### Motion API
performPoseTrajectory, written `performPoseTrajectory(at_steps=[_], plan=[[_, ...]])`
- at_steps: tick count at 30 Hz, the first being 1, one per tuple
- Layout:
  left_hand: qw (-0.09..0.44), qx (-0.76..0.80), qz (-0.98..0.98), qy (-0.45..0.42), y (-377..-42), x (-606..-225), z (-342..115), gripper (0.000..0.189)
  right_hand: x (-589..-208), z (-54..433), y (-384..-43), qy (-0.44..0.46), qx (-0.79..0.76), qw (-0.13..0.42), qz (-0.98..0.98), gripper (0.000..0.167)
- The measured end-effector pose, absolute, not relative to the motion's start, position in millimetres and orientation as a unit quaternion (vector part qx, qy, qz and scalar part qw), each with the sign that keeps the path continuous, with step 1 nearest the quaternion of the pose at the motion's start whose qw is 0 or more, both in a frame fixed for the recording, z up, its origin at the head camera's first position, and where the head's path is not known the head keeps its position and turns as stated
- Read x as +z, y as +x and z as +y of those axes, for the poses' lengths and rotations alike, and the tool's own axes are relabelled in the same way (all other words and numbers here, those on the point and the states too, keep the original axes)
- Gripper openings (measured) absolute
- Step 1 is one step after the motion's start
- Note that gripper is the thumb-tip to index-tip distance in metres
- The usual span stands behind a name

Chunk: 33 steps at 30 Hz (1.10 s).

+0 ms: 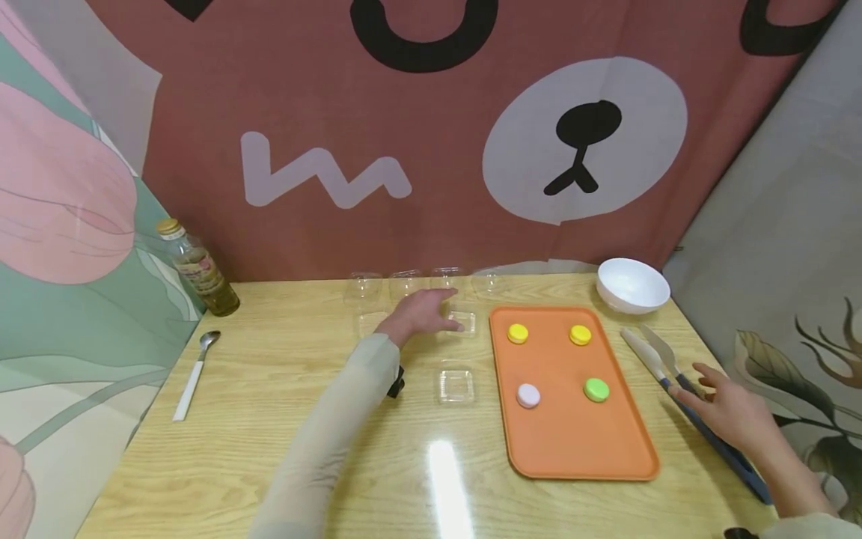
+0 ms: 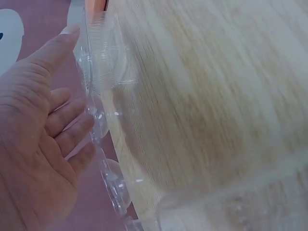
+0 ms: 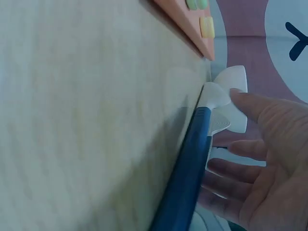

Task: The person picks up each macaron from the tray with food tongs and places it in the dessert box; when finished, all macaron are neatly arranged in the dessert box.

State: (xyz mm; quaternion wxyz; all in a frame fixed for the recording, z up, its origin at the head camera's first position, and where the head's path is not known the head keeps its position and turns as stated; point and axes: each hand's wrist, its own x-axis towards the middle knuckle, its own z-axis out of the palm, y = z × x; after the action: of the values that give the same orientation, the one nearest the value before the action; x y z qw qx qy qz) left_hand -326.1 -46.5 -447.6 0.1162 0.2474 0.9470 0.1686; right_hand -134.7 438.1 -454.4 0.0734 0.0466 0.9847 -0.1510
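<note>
My left hand [image 1: 424, 313] reaches over the back middle of the table, thumb apart from the relaxed fingers and nothing in its grasp. Around it are several clear plastic boxes [image 1: 456, 386], some lined up by the wall; in the left wrist view a ridged clear box [image 2: 107, 53] is close to the thumb. At the right, my right hand [image 1: 734, 415] hovers at a pair of tongs [image 1: 717, 442] with blue handles and pale heads. In the right wrist view, its loosely bent fingers [image 3: 231, 171] lie partly behind the blue handle [image 3: 185, 168]; whether they touch cannot be told.
An orange tray [image 1: 572, 449] carries two yellow macarons [image 1: 518, 333], a pink macaron [image 1: 528, 395] and a green macaron [image 1: 596, 389]. Behind the tongs stands a white bowl [image 1: 633, 286]. A bottle [image 1: 205, 277] and a white-handled spoon [image 1: 191, 385] are at the left.
</note>
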Motion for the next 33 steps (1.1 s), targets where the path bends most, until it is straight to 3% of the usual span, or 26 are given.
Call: performPoseTrajectory(at_steps=[14, 24, 33], plan=[[0.121, 0.159, 0.945, 0.257, -326, -450, -44, 0.084, -464, 438, -130, 0.049, -0.120, 0.084, 0.988, 0.088], [0.130, 0.158, 0.943, 0.263, -327, -454, -43, 0.085, -471, 439, -131, 0.045, -0.104, 0.043, 0.993, 0.077], [0.139, 0.156, 0.941, 0.265, -326, -455, -44, 0.087, -466, 435, -133, 0.056, -0.097, 0.042, 0.993, 0.066]])
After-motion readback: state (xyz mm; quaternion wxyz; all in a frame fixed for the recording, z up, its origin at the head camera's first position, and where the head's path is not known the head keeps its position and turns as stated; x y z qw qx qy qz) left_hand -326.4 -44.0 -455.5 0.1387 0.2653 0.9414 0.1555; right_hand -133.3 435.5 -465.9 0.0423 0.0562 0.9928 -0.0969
